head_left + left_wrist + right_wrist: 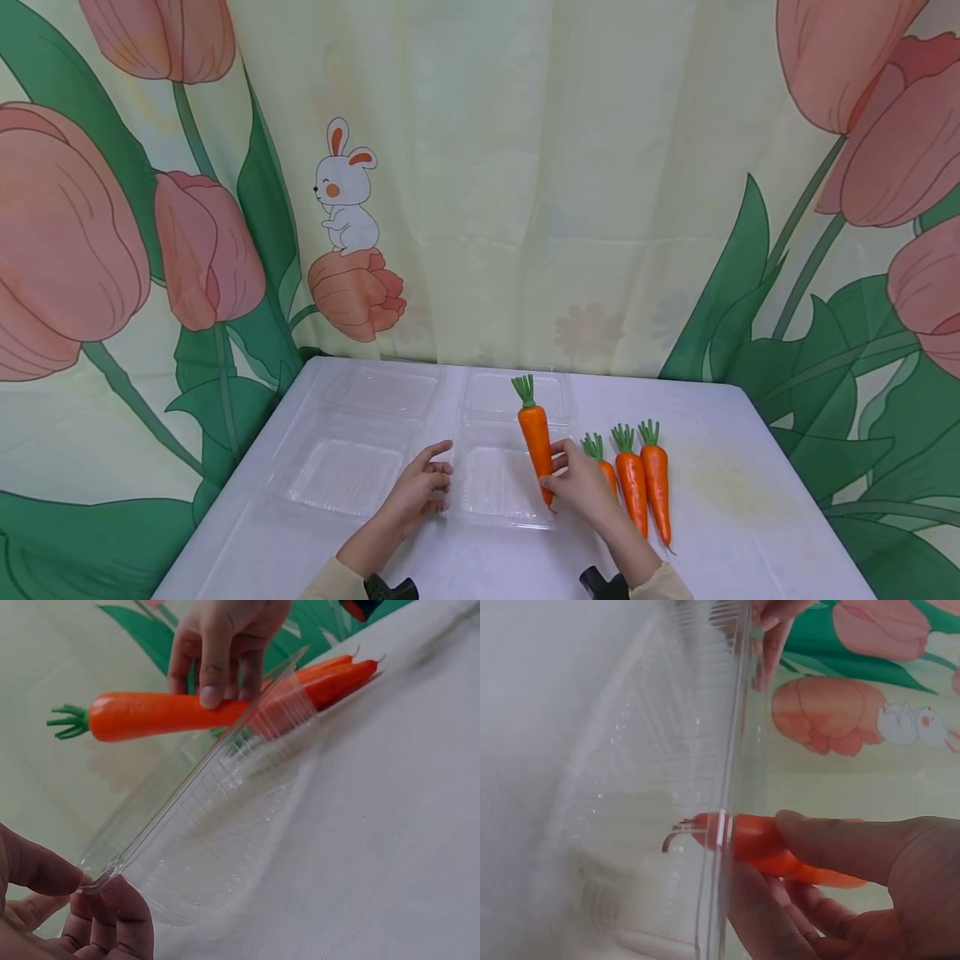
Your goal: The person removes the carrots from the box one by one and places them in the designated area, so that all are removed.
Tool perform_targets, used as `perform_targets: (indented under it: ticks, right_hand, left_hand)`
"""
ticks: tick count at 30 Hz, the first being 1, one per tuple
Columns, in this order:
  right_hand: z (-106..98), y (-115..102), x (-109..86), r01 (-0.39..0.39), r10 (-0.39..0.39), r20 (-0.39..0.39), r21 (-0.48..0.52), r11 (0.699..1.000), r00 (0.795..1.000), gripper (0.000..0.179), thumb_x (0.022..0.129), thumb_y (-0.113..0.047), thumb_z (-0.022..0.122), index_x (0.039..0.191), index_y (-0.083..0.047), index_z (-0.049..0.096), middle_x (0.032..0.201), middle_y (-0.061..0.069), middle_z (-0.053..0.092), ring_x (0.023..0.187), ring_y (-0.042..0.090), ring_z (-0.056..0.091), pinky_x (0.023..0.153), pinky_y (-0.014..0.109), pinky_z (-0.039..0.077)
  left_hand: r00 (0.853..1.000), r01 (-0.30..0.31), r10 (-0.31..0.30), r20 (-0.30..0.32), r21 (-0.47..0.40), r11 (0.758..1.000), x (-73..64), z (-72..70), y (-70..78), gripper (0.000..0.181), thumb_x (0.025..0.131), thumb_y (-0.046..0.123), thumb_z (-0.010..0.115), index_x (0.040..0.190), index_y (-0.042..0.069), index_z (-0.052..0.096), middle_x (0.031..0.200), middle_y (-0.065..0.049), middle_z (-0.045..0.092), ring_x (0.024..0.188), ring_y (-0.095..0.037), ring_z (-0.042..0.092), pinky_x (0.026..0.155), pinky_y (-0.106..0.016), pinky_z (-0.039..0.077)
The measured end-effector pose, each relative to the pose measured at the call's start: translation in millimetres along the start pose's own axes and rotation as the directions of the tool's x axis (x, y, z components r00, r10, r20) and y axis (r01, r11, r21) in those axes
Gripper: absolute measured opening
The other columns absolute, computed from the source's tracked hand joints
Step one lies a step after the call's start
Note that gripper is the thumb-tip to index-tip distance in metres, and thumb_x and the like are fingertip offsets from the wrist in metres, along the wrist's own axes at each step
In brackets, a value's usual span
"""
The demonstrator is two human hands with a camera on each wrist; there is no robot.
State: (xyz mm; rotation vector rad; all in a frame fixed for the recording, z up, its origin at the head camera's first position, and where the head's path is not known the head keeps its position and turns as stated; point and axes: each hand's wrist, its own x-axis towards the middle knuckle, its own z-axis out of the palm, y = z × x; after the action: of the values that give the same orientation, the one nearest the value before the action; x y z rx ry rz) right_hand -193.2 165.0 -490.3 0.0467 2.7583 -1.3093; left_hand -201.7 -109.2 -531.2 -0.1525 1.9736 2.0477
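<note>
My right hand [583, 485] grips an orange toy-like carrot [534, 432] with green stubby leaves, held tilted, leaves toward the back. Its thin root tip [676, 834] shows through the wall of the right clear plastic clamshell box [486, 492], over whose base the carrot hangs. In the right wrist view, thumb and fingers wrap the carrot's orange body. At the near left side of that box is my left hand [417, 490]. The left wrist view shows its thumb and fingers pinching the box's rim [112, 866].
Another clear clamshell box [345, 475] lies unfolded on the left, its lid toward the back. Several carrots [632, 487] lie side by side right of my right hand, one partly hidden behind it. A curtain [480, 192] with tulips and a rabbit hangs behind the white-covered table [750, 517].
</note>
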Motion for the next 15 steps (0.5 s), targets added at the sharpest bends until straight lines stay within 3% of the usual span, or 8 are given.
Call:
perform_targets:
  ticks: [15]
  right_hand:
    - [-22.2,7.1,-5.9,-0.097,0.097,-0.021,0.031,0.995,0.995,0.050,0.086,-0.008,0.080,0.126,0.003,0.054,0.104,0.013,0.065,0.079,0.020,0.063,0.068,0.034,0.061]
  left_hand:
    - [1.000,0.011,-0.011,-0.009,0.008,1.000,1.1,0.7,-0.6,0.063,0.092,-0.001,0.055,0.154,0.007,0.042,0.105,-0.010,0.057,0.083,-0.020,0.055,0.063,-0.029,0.051]
